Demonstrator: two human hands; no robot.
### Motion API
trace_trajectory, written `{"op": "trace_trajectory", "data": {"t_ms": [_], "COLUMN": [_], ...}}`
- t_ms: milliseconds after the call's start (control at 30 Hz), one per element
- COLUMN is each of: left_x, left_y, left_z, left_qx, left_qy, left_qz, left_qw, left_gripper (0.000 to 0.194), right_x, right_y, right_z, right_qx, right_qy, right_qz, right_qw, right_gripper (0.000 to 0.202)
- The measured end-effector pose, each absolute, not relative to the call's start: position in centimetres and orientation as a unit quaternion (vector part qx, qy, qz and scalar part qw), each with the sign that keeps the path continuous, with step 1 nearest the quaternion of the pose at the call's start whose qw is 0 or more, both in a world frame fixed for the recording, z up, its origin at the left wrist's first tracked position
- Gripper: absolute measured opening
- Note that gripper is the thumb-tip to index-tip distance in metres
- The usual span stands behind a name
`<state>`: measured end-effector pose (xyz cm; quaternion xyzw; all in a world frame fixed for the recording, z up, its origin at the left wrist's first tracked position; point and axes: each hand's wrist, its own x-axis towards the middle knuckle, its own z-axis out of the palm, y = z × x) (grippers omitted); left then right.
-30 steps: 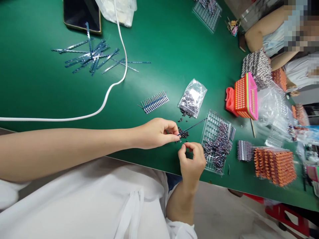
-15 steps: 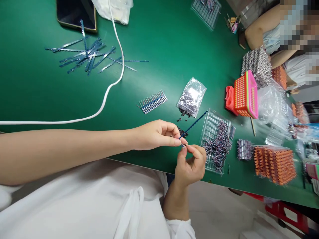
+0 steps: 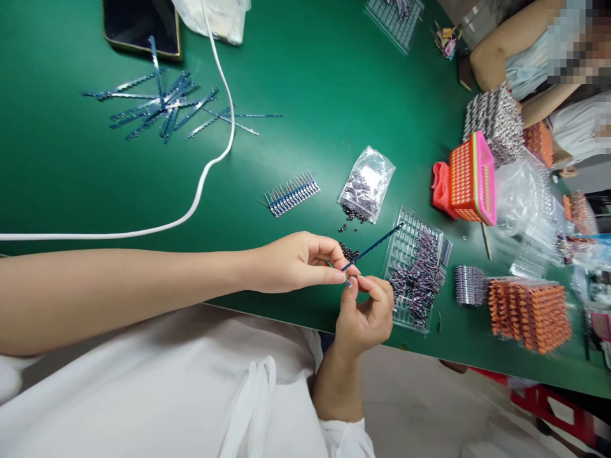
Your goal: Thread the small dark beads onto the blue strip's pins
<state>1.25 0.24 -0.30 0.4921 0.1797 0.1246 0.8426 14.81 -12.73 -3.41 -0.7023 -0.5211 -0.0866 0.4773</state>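
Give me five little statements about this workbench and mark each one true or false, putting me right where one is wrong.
1. The left hand holds a blue strip. True.
2. The right hand lies flat, fingers spread. False: the right hand has its fingers curled, close to the left hand.
3. Loose beads lie by the bag. True.
4. The tray beside the right hand is orange. False: that tray is see-through, with a heap of thin pieces in it.
5. A white cable runs across the table. True.
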Motion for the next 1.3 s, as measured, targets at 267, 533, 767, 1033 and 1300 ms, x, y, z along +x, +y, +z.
{"op": "trace_trajectory", "data": {"t_ms": [267,533,767,1033,1300], "left_x": [1.06,0.99,0.94,0.88,1.01], "left_y": [0.21,0.33,0.34,0.39,0.29], "left_z": [0.0,0.23,0.11,0.13,-0.09], "left_qx": [0.577,0.59,0.601,0.592,0.58], "left_qy": [0.174,0.166,0.157,0.159,0.164], "left_qz": [0.145,0.134,0.144,0.152,0.148], "left_qw": [0.785,0.779,0.77,0.775,0.784], "left_gripper": [0.014,0.013,0.014,0.014,0.014], "right_x": [15.1,14.96,14.93,15.02,15.2], "right_y": [-12.97,-12.8,-12.65,-12.84,-12.92], "right_z": [-3.57,-3.51,-3.51,-3.63,-3.6], "right_qx": [-0.713,-0.715,-0.697,-0.69,-0.684], "right_qy": [-0.531,-0.518,-0.492,-0.508,-0.537], "right_qz": [-0.092,-0.054,-0.007,-0.039,-0.112], "right_qw": [0.449,0.467,0.522,0.513,0.481], "right_gripper": [0.014,0.009,0.005,0.011,0.02]}}
